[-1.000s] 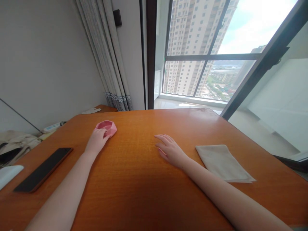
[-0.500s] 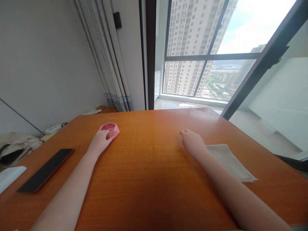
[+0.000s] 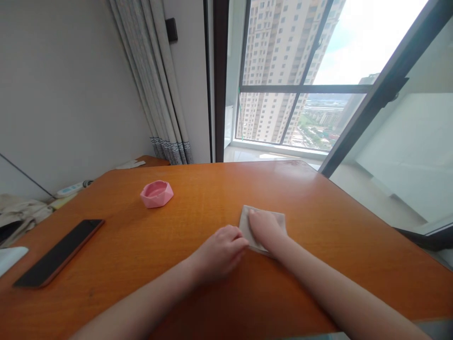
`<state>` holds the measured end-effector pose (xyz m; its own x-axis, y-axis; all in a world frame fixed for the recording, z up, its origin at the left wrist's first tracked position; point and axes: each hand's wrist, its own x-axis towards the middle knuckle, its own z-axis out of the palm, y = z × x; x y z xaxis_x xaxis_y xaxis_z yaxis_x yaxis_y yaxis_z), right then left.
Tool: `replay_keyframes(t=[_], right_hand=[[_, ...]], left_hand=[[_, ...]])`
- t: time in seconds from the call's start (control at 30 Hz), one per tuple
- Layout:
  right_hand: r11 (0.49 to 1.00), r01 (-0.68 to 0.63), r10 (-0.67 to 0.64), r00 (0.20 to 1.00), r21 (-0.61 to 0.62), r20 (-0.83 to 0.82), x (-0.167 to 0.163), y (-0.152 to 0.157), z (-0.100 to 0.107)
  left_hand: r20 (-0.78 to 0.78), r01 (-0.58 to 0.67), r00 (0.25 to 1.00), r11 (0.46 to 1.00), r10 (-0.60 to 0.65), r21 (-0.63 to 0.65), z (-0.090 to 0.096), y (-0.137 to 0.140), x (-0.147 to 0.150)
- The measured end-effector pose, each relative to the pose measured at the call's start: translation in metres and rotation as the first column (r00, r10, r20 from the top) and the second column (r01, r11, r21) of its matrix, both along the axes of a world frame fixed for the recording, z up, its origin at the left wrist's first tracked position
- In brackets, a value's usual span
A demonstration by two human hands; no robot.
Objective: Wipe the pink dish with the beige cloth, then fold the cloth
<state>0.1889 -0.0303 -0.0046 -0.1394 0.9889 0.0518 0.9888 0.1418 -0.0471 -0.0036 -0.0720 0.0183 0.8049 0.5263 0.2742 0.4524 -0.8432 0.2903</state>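
A folded light grey cloth (image 3: 280, 221) lies flat near the middle of the wooden table. My right hand (image 3: 266, 228) rests on it with the fingers curled down, gripping the fabric. Close by on its left is my left hand (image 3: 221, 250), its fingers bent and held together, the thumb at the cloth's left edge. Whether the left fingers pinch anything is hidden from view. A pink faceted ashtray (image 3: 156, 194) sits on the table further back on the left, apart from both hands.
A dark phone (image 3: 58, 255) lies on the table's (image 3: 198, 203) left side. Beyond the left edge are a power strip (image 3: 70, 189) and rumpled fabric (image 3: 21, 212). A grey curtain (image 3: 150, 85) hangs behind, and a dark door frame (image 3: 354, 113) stands at the right.
My left hand has let go of the ashtray and come right, towards the cloth. My right hand has taken the cloth and brought it left to the table's middle.
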Motion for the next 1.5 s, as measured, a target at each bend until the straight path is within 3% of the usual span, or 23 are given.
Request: replay_keyframes(t=[0.1, 0.2, 0.4, 0.53, 0.63, 0.77, 0.83, 0.93, 1.03, 1.1, 1.13, 1.23, 1.27, 1.33, 1.4, 1.5], right_hand=[[0.994, -0.106, 0.106, 0.994, -0.017, -0.012, -0.05, 0.014, 0.005], [0.99, -0.14, 0.14, 0.988, 0.003, -0.059, -0.068, 0.026, 0.007], [0.983, -0.051, 0.096, 0.961, 0.175, -0.258, -0.026, 0.046, 0.005], [0.98, 0.078, -0.027, 0.962, 0.18, -0.273, 0.004, 0.062, -0.007], [0.974, 0.14, -0.105, 0.975, 0.175, -0.197, 0.005, 0.067, -0.019], [0.978, 0.129, -0.103, 0.982, 0.166, -0.156, -0.006, 0.066, -0.029], [0.98, 0.127, -0.102, 0.982, 0.156, -0.158, -0.01, 0.065, -0.03], [0.979, 0.138, -0.113, 0.98, 0.151, -0.162, -0.011, 0.063, -0.03], [0.976, 0.136, -0.109, 0.981, 0.169, -0.162, -0.011, 0.063, -0.03], [0.975, 0.132, -0.103, 0.982, 0.18, -0.16, -0.011, 0.062, -0.03], [0.975, 0.131, -0.103, 0.982, 0.181, -0.159, -0.012, 0.062, -0.031], [0.974, 0.138, -0.11, 0.982, 0.18, -0.156, -0.011, 0.062, -0.03], [0.974, 0.136, -0.108, 0.982, 0.18, -0.156, -0.011, 0.062, -0.03], [0.976, 0.133, -0.105, 0.982, 0.175, -0.159, -0.011, 0.063, -0.03], [0.977, 0.14, -0.113, 0.98, 0.16, -0.164, -0.01, 0.063, -0.03], [0.976, 0.166, -0.139, 0.974, 0.142, -0.18, -0.01, 0.064, -0.029]], left_hand=[[-0.064, -0.126, 0.99, 0.99, 0.122, -0.056, -0.007, -0.008, 0.004], [-0.15, -0.223, 0.965, 0.974, 0.214, -0.049, -0.01, -0.005, -0.016], [-0.297, -0.42, 0.867, 0.907, 0.401, -0.002, -0.007, -0.005, -0.066], [-0.373, -0.637, 0.693, 0.766, 0.617, 0.085, -0.009, -0.008, -0.118], [-0.396, -0.797, 0.503, 0.59, 0.768, 0.132, -0.011, -0.012, -0.167], [-0.38, -0.919, 0.287, 0.365, 0.88, 0.151, -0.014, -0.015, -0.214], [-0.372, -0.934, 0.241, 0.318, 0.896, 0.162, -0.017, -0.014, -0.226], [-0.377, -0.929, 0.203, 0.299, 0.904, 0.217, -0.018, -0.012, -0.232], [-0.441, -0.917, 0.181, 0.312, 0.879, 0.247, -0.008, -0.011, -0.225], [-0.491, -0.897, 0.225, 0.375, 0.841, 0.232, 0.005, -0.009, -0.208], [-0.493, -0.88, 0.281, 0.426, 0.823, 0.21, 0.011, -0.007, -0.194], [-0.394, -0.683, 0.655, 0.728, 0.645, 0.055, 0.024, 0.002, -0.135], [-0.353, -0.602, 0.748, 0.799, 0.562, -0.003, 0.025, 0.007, -0.112], [-0.328, -0.492, 0.829, 0.87, 0.454, -0.04, 0.021, 0.02, -0.069], [-0.319, -0.4, 0.867, 0.917, 0.382, 0.009, 0.013, 0.036, -0.032], [-0.256, -0.342, 0.91, 0.939, 0.326, -0.019, -0.003, 0.069, 0.011]])
